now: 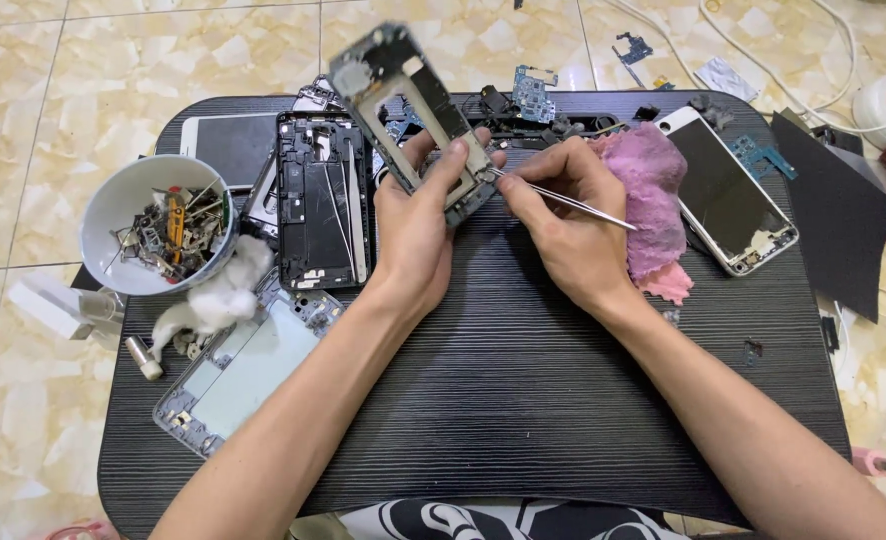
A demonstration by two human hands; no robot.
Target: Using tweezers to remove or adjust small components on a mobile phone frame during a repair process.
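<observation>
My left hand [415,225] holds a stripped phone frame [403,100] tilted up above the black tray table [523,380], thumb across its lower end. My right hand [568,225] pinches thin metal tweezers [563,197]; their tips touch the lower corner of that frame beside my left thumb. The upper part of the frame is blurred.
A white bowl [123,210] of small metal parts sits at the left with cotton wads [225,295] by it. An opened black phone body [321,200], a grey phone panel [243,375], a pink cloth [653,195], a white-edged phone [728,190] and loose circuit boards [533,92] lie around. Cables cross the tiled floor.
</observation>
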